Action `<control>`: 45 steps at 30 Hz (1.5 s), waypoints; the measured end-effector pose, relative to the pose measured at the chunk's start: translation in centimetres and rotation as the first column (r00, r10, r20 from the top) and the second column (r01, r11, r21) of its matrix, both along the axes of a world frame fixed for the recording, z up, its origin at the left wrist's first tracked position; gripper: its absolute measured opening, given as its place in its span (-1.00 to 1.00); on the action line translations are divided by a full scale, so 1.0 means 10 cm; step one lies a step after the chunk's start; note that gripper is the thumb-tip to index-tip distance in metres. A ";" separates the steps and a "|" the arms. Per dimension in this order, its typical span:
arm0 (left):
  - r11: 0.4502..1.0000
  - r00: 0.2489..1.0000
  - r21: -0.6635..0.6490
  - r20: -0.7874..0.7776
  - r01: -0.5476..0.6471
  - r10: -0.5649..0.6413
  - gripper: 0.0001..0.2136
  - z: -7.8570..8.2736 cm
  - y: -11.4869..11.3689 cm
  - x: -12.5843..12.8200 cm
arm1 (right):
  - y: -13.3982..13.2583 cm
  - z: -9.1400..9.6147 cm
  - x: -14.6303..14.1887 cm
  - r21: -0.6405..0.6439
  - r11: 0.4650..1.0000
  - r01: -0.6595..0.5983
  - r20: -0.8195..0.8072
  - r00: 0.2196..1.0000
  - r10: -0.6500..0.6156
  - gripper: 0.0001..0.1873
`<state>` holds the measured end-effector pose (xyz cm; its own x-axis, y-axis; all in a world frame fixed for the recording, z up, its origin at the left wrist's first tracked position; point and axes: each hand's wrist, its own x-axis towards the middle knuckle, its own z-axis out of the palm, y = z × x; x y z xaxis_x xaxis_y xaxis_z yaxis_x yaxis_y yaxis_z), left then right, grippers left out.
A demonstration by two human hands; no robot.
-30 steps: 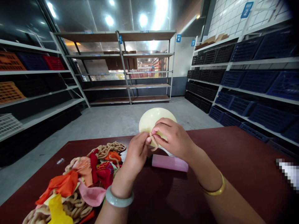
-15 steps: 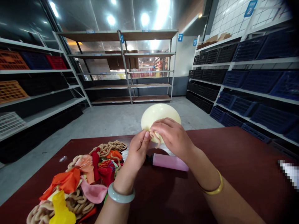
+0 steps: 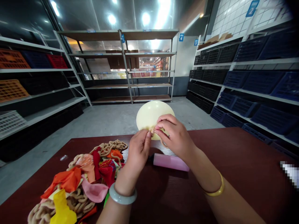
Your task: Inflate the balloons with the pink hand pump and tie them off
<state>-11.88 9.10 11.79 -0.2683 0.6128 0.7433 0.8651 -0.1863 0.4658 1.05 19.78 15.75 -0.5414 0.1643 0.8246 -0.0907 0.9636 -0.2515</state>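
Observation:
A pale yellow inflated balloon (image 3: 151, 113) is beyond my hands, its neck towards me. My left hand (image 3: 140, 144) is closed, thumb and fingers pinching the neck where a tan cord (image 3: 153, 130) is bunched. With thumb and fingertips, my right hand (image 3: 174, 133) grips the cord right beside it; a loop of cord shows under that hand. The exact wrapping at the neck is too small to make out. Below my hands a pink hand pump (image 3: 170, 162) with a dark nozzle end lies on the table.
On the left of the dark red table (image 3: 233, 174) lies a heap of limp balloons (image 3: 67, 179) mixed with tan cord (image 3: 80, 203). A small clear scrap (image 3: 63, 158) is near the left edge. Shelves (image 3: 149, 85) stand behind, with crates (image 3: 261, 81) on the side racks.
The balloon and both hands have shifted slightly left and up. My right hand's fingers have drawn back from over the neck and now pinch the cord; its dangling end has moved under that hand.

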 end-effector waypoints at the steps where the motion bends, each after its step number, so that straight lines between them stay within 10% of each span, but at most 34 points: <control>1: 1.000 1.000 -0.005 -0.014 -0.007 0.007 -0.72 0.00 0.00 0.00 | -0.01 -0.01 -0.01 -0.009 1.000 0.013 -0.016 1.000 -0.013 -0.88; 29: 0.999 0.998 0.011 -0.046 -0.046 0.046 -0.76 -0.06 0.03 0.04 | -0.10 -0.08 -0.12 -0.350 0.937 -0.007 0.047 0.999 0.025 -0.90; 45: 0.998 0.998 0.022 -0.033 -0.053 0.054 -0.80 -0.07 0.04 0.02 | -0.15 -0.06 -0.08 -0.036 0.997 0.073 0.006 0.997 -0.073 -0.90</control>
<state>-11.69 9.52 11.11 -0.2747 0.5820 0.7654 0.8893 -0.1490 0.4324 0.27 18.27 15.18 -0.5310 0.2329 0.8147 -0.0192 0.9579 -0.2863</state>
